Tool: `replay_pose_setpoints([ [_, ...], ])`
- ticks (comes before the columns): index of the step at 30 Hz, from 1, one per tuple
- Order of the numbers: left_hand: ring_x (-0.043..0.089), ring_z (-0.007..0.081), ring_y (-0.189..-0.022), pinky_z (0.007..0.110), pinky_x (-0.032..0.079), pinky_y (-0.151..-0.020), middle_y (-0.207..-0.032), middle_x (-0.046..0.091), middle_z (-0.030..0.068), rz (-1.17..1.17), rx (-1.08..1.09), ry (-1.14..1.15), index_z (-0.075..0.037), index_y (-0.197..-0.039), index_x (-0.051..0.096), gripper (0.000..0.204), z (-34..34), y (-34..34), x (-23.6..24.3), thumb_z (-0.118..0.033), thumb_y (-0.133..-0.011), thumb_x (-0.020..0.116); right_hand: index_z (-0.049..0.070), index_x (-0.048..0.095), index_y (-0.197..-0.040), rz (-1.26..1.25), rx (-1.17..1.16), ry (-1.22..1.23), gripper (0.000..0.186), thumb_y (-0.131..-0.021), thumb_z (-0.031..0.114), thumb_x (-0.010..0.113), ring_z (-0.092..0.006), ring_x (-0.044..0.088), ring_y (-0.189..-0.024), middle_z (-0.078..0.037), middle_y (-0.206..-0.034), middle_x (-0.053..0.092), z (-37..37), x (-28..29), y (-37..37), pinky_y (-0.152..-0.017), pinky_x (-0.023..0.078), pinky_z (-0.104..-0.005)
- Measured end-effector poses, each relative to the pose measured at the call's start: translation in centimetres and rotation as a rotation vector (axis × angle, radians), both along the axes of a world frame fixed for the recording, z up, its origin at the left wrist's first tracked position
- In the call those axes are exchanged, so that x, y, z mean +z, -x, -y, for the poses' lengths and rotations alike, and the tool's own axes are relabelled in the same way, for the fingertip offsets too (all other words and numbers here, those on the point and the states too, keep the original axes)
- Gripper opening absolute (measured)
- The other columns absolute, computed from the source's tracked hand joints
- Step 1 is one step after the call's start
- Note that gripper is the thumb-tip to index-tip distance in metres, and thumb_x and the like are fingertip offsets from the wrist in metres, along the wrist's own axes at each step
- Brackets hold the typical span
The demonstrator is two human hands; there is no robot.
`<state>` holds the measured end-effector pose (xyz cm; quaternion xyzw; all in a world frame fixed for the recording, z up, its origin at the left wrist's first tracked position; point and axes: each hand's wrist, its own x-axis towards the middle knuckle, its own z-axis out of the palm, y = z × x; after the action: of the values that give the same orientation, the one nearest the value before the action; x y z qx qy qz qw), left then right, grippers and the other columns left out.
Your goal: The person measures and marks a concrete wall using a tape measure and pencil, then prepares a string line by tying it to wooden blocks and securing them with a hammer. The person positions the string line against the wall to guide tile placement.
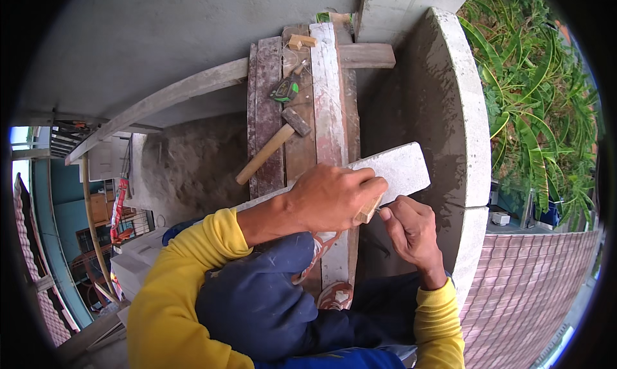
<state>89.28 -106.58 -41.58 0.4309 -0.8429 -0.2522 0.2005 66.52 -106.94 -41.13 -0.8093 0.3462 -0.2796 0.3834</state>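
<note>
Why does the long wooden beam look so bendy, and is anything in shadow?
In the head view, the fisheye lens bends the wooden beam; the head view's light looks soft, with the gap right of the planks in shade; in the head view, the left hand looks fairly sharp.

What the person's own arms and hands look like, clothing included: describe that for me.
Both arms wear long yellow sleeves: the left sleeve is bunched into thick folds at the forearm, and the right sleeve ends in a yellow cuff. The left hand and right hand are ungloved.
</note>
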Motion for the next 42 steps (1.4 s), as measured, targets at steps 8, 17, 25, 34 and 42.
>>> replay_pose_setpoints([
  [8,0.073,0.0326,-0.076,0.044,0.059,-0.06,-0.093,0.067,0.0089,-0.029,-0.01,0.033,-0.008,-0.111,0.061,0.042,0.0,0.1,-0.1,-0.019,-0.075,0.08,0.002,0.055,-0.076,-0.05,0.02,0.138,0.021,-0.091,0.003,0.071,-0.0306,0.052,-0.052,-0.011,-0.065,0.051,-0.8,1.4,-0.6,-0.049,0.042,-0.0405],
  [17,0.074,0.0307,-0.079,0.041,0.06,-0.062,-0.095,0.066,0.0101,0.044,-0.004,0.121,-0.007,-0.115,0.061,0.05,0.2,0.6,0.6,-0.023,-0.074,0.084,0.004,0.052,-0.074,-0.033,0.017,0.139,0.025,-0.088,0.005,0.073,-0.029,0.052,-0.052,-0.009,-0.066,0.048,-0.5,0.6,0.6,-0.049,0.043,-0.0395],
  [25,0.072,0.0326,-0.076,0.042,0.059,-0.061,-0.095,0.064,0.0089,-0.198,-0.056,0.078,-0.008,-0.116,0.06,0.053,1.2,0.5,-0.5,-0.013,-0.07,0.085,0.003,0.053,-0.077,-0.01,-0.034,0.097,0.024,-0.092,0.007,0.071,-0.0309,0.053,-0.053,-0.011,-0.067,0.05,-0.7,1.0,0.1,-0.05,0.043,-0.0411],
  [34,0.07,0.0395,-0.083,0.05,0.057,-0.07,-0.098,0.068,0.012,-0.127,-0.039,-0.053,-0.008,-0.112,0.06,0.044,0.9,1.4,-0.6,-0.016,-0.075,0.082,0.002,0.053,-0.077,-0.019,-0.042,0.069,0.023,-0.093,0.006,0.07,-0.0314,0.053,-0.055,-0.011,-0.067,0.049,-0.6,0.3,1.2,-0.051,0.042,-0.0421],
  [42,0.073,0.0245,-0.078,0.038,0.059,-0.059,-0.093,0.064,0.0052,-0.112,-0.097,0.21,-0.01,-0.11,0.061,0.04,1.3,0.6,-0.1,-0.015,-0.074,0.08,0.003,0.052,-0.076,0.023,-0.026,0.064,0.024,-0.088,0.003,0.072,-0.0288,0.053,-0.055,-0.01,-0.067,0.049,-0.4,0.5,0.7,-0.05,0.043,-0.0405],
])
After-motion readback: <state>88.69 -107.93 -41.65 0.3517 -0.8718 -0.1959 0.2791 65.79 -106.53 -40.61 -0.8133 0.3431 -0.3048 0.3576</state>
